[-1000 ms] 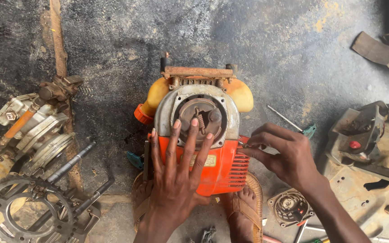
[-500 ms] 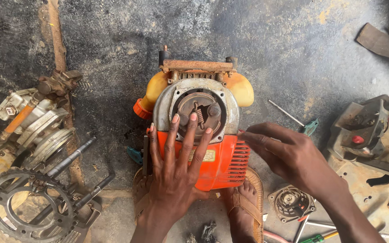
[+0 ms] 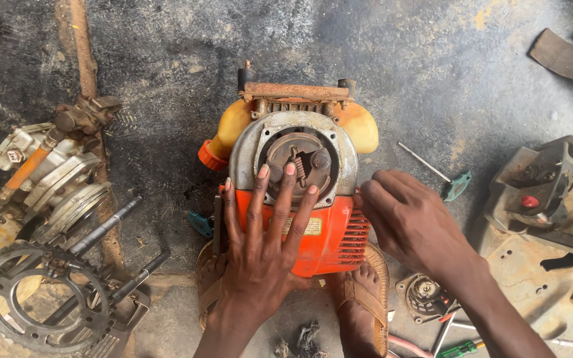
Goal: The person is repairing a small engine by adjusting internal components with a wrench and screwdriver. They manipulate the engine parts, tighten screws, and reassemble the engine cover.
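Fingers of the left hand [image 3: 260,245] are pressing flat and spread on the orange small engine [image 3: 300,192], which is sitting on the dark floor [image 3: 167,79] between two sandalled feet. Right hand [image 3: 409,222] is curling loosely against the engine's right edge, grasping nothing visible.

Left hand [image 3: 263,255] lies flat on the orange engine [image 3: 300,192]; right hand [image 3: 409,222] touches its side.

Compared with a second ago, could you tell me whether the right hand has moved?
Yes. The right hand has shifted left, closer to the grey metal housing of the orange engine; its fingertips now reach the housing's right edge.
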